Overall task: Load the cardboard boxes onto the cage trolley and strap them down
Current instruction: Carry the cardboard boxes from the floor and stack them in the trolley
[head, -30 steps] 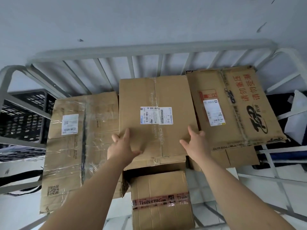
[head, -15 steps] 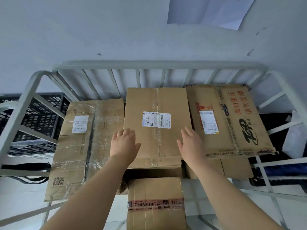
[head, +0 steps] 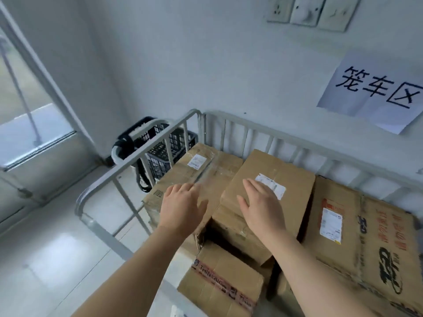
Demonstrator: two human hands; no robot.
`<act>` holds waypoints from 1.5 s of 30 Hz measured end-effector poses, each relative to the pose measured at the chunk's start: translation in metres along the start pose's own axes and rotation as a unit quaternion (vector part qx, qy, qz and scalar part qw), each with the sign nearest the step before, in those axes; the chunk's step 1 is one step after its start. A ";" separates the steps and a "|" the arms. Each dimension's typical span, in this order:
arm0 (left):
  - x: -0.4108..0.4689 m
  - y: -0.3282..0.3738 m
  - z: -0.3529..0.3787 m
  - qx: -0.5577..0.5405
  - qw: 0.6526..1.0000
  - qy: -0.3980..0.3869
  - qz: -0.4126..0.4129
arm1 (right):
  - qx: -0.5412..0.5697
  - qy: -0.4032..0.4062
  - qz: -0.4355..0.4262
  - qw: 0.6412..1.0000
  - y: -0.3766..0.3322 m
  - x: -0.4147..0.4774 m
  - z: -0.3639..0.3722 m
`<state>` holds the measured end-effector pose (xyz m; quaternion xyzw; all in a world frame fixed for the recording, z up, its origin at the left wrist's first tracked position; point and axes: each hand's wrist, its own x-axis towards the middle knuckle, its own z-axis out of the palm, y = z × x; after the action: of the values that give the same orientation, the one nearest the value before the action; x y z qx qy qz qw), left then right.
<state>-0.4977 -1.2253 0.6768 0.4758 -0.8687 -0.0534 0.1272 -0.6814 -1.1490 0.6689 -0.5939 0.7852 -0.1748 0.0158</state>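
Several cardboard boxes fill the grey cage trolley point(head: 142, 154). The middle box point(head: 288, 177) with a white label sits highest, between a tape-wrapped box point(head: 183, 177) on its left and a box with red print point(head: 370, 234) on its right. A smaller box with red tape point(head: 219, 282) lies lower at the front. My right hand point(head: 261, 207) lies flat with straight fingers on the middle box's top. My left hand point(head: 183, 207) hovers with relaxed fingers over the tape-wrapped box's near end; contact is unclear. No strap is in view.
A black plastic crate point(head: 169, 147) with a dark strap or bag stands outside the trolley's left rail in the corner. A paper sign point(head: 375, 92) and wall sockets point(head: 309, 10) are on the white wall behind. Glossy floor point(head: 57, 259) spreads to the left.
The view has swung up and to the left. My left hand has slid off the middle box toward the tape-wrapped box. My right hand has moved from the box's near right edge onto its top.
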 end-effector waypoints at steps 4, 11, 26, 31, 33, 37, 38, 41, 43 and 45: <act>-0.079 -0.043 -0.041 0.005 0.994 0.053 -0.095 | 0.044 -0.017 -0.125 0.991 -0.078 -0.019 -0.001; -0.233 -0.114 -0.092 0.030 0.946 0.119 -0.298 | 0.114 -0.062 -0.321 0.938 -0.229 -0.071 0.015; -0.608 -0.195 -0.162 0.092 0.754 0.156 -0.632 | 0.174 -0.205 -0.603 0.752 -0.525 -0.329 0.070; -0.708 -0.200 -0.166 0.091 0.674 0.175 -0.712 | 0.194 -0.240 -0.657 0.687 -0.591 -0.412 0.080; -0.738 -0.202 -0.163 0.086 0.640 0.167 -0.745 | 0.193 -0.249 -0.678 0.664 -0.614 -0.437 0.087; -0.780 -0.205 -0.155 0.079 0.576 0.163 -0.797 | 0.187 -0.273 -0.719 0.611 -0.653 -0.477 0.104; -0.788 -0.207 -0.154 0.081 0.558 0.159 -0.810 | 0.188 -0.276 -0.732 0.594 -0.664 -0.487 0.110; -0.815 -0.214 -0.155 0.090 0.487 0.168 -0.852 | 0.183 -0.291 -0.774 0.532 -0.703 -0.516 0.127; -0.831 -0.217 -0.158 0.086 0.437 0.179 -0.877 | 0.176 -0.305 -0.800 0.485 -0.731 -0.537 0.136; -0.845 -0.216 -0.159 0.077 0.390 0.181 -0.899 | 0.171 -0.321 -0.817 0.448 -0.755 -0.559 0.144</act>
<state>0.1566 -0.6278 0.6400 0.9865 0.1078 0.0181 0.1217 0.2160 -0.8378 0.6528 -0.9607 -0.1683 -0.0349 0.2178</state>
